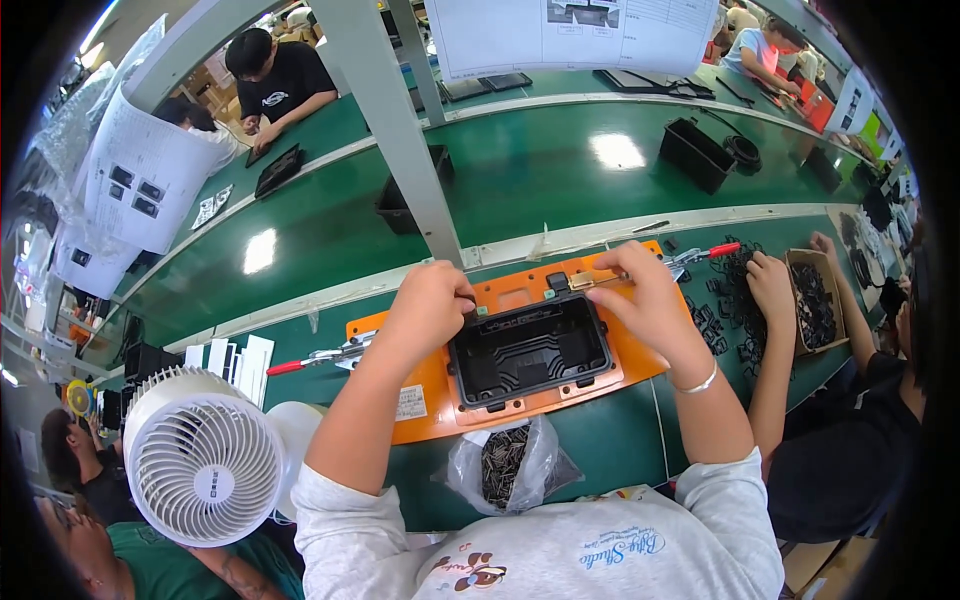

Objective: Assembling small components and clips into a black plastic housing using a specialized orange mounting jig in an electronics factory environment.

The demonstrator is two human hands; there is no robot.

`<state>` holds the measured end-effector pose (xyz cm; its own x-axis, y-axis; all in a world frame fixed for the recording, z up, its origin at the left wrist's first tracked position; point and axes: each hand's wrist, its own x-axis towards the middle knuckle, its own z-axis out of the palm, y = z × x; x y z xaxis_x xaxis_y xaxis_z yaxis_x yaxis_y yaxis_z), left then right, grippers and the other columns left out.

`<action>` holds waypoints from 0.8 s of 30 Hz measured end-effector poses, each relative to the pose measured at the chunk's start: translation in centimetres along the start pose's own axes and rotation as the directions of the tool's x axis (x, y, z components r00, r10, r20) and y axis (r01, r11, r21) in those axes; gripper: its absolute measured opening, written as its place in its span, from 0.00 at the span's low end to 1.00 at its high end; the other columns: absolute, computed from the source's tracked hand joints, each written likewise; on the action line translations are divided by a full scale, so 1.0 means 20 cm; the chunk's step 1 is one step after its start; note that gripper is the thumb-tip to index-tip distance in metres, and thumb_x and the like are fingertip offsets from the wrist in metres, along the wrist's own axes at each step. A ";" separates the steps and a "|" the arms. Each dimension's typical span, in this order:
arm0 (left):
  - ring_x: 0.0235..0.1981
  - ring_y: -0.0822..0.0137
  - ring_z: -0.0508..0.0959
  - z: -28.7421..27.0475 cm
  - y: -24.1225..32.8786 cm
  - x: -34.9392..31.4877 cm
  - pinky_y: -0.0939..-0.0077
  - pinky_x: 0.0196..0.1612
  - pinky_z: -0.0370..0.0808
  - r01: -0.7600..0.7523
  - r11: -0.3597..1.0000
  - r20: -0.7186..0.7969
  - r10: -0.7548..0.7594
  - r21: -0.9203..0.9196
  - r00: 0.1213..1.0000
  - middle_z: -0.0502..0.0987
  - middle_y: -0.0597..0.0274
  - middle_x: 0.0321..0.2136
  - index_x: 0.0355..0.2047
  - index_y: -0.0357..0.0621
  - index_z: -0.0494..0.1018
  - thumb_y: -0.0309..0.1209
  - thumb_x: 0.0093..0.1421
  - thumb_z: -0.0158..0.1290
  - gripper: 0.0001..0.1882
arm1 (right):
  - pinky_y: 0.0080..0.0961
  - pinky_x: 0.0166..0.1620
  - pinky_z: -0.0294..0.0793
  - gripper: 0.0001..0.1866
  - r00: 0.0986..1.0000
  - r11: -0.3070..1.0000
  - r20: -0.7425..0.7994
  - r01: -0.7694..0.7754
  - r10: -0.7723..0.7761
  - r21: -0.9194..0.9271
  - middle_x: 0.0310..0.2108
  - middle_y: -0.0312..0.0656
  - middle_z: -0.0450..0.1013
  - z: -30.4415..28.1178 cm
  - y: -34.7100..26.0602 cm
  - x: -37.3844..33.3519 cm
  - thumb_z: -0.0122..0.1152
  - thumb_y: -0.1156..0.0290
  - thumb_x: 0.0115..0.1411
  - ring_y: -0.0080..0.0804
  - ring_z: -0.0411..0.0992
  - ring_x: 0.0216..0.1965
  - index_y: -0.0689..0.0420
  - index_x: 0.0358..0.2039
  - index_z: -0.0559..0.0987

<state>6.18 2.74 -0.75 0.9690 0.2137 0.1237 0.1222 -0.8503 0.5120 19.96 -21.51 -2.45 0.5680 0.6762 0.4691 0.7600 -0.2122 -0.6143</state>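
A black rectangular plastic housing [530, 352] lies open side up in an orange fixture plate [430, 372]. My left hand [432, 300] is closed in a pinch at the housing's far left corner; whatever its fingertips hold is mostly hidden. At the far right corner, my right hand [645, 300] bends its thumb and forefinger around a small brass-coloured piece [581, 281]; I cannot make out exactly what they grip. A small black block [557, 284] stands beside that piece on the plate. Red-handled toggle clamps [318, 358] flank the fixture.
A clear bag of small metal pins or screws [505, 465] sits before the fixture. To the left stands a white fan [205, 460]. Black parts [735, 315] and a cardboard box [815, 300] lie right, where another person's hand [772, 290] reaches in. A metal post [415, 150] rises behind.
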 end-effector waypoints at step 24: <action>0.50 0.50 0.69 0.29 0.23 0.10 0.58 0.53 0.64 -0.097 0.914 0.003 0.104 0.395 0.995 0.69 0.45 0.48 0.49 0.30 0.65 0.54 0.43 0.64 0.44 | 0.45 0.57 0.62 0.33 0.438 -0.252 0.184 0.103 0.880 0.962 0.47 0.48 0.62 -0.43 0.86 -0.13 0.62 0.56 0.57 0.45 0.62 0.51 0.66 0.52 0.58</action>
<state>9.97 -3.45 -3.06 0.9771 0.1226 0.1741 0.1026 -0.9875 0.1199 34.22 -32.95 -8.80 0.8596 0.2393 -0.4515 -0.4372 0.8018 -0.4074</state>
